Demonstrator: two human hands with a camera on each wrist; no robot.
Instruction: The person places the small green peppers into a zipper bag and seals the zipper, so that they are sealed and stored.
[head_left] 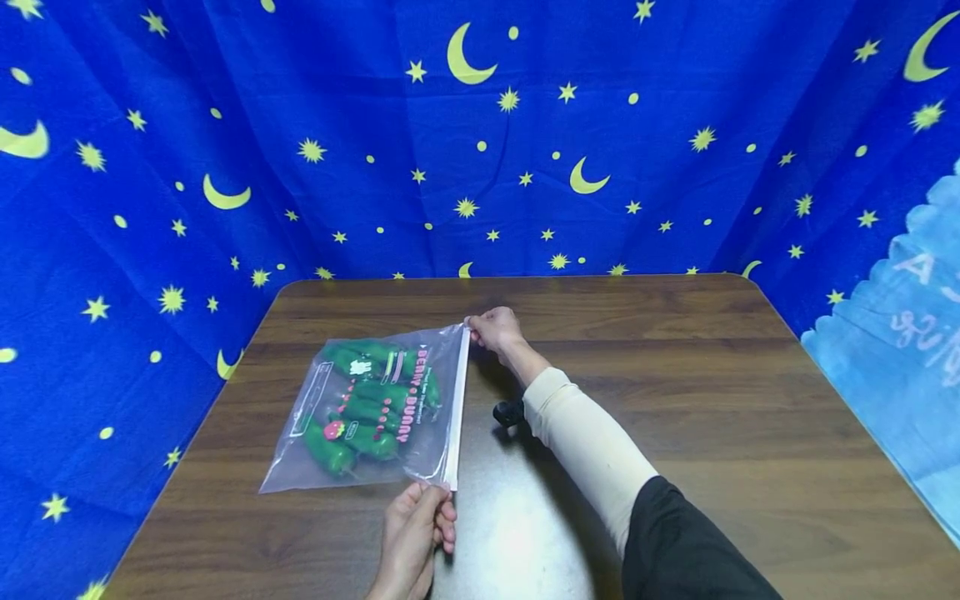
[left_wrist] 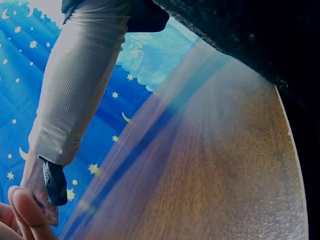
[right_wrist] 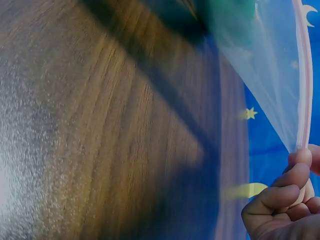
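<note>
A clear zip bag (head_left: 442, 392) with pink lettering lies sideways, its white closure strip facing right. Several green peppers (head_left: 367, 408) show through the plastic. At the near end of the strip, my left hand (head_left: 412, 533) pinches the bag's corner between thumb and fingers. My right hand (head_left: 497, 330) reaches across and pinches the strip's far end. Up close in the right wrist view, curled fingers (right_wrist: 287, 187) grip the bottom of the strip. Only a few left fingertips (left_wrist: 30, 210) appear in the left wrist view, where the bag is out of sight.
The brown wooden table (head_left: 712, 400) extends to the right of the bag. Blue cloth (head_left: 375, 125) with moons and stars hangs behind and at the left. A black device (head_left: 508, 413) is at the right wrist. Light blue scalloped fabric (head_left: 900, 333) hangs at the right edge.
</note>
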